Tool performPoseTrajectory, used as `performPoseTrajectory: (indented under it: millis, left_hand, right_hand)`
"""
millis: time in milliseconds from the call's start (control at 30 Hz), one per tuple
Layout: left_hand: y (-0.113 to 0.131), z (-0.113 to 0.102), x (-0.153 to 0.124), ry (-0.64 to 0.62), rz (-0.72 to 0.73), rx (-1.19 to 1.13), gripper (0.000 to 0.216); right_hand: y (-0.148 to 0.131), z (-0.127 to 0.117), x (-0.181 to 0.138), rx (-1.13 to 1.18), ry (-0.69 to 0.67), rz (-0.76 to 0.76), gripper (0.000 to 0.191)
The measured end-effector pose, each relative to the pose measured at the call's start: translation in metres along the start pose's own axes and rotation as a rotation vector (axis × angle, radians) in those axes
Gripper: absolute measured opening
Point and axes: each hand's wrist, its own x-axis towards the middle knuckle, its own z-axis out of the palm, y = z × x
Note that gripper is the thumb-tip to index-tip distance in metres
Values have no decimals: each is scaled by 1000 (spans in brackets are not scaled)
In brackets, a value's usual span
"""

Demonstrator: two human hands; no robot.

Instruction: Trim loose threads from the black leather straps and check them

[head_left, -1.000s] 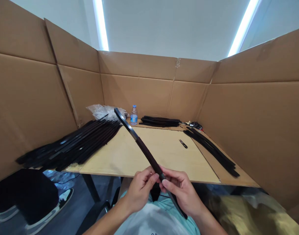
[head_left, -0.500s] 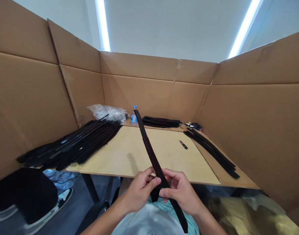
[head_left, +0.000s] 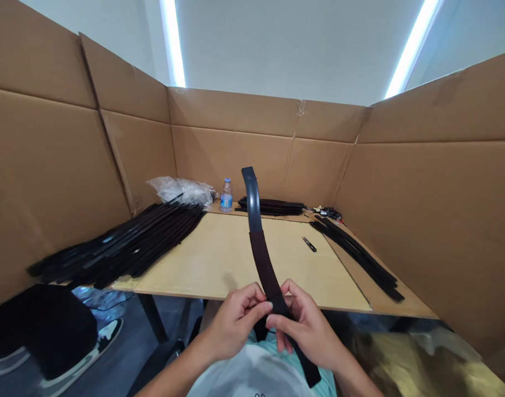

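A long, curved black strap stands up between my hands over the table's front edge. Its top end is smooth and shiny, its middle part is a dull dark brown, and the lower end hangs down over my lap. My left hand pinches the strap's left edge between thumb and fingers. On the opposite edge, slightly lower, my right hand is closed on the same strap, its thumb on the front face. The fingers behind the strap are partly hidden.
A large pile of black strips covers the table's left side. More lie at the back and right. Small thread snips, a water bottle and clear plastic bags are on the table. Cardboard walls surround it. A person's leg is at left.
The strap has turned so that its broad, shiny face shows, and its upper end has moved right and up. Both hands still grip it at nearly the same place.
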Motion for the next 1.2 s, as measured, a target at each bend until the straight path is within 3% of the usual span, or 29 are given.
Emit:
performPoseTrajectory:
  millis: [133, 367, 467, 600, 767, 933, 1133, 1200]
  left_hand:
    - [1, -3, 2, -30, 10, -74, 26]
    - [-3, -5, 2, 111, -18, 46, 28]
    - [-7, -1, 2, 116, -17, -30, 29]
    - [-7, 5, 2, 86, -5, -198, 28]
    - [-2, 8, 1, 150, 24, -180, 22]
    - [-6, 11, -1, 115, -17, -239, 32]
    - [-4, 8, 0, 297, 17, -102, 40]
    - [-1, 6, 1, 294, 30, -84, 35]
  right_hand:
    - [-3, -1, 2, 70, -25, -25, 32]
    - [1, 0, 4, 313, 54, 4, 36]
    - [5, 1, 5, 293, 57, -5, 41]
    - [9, 4, 8, 230, 13, -36, 31]
    - [8, 11, 4, 178, 72, -80, 27]
    - [8, 16, 0, 151, 90, -95, 34]
    - [10, 11, 1, 213, 92, -139, 27]
    - [10, 10, 2, 207, 104, -139, 27]
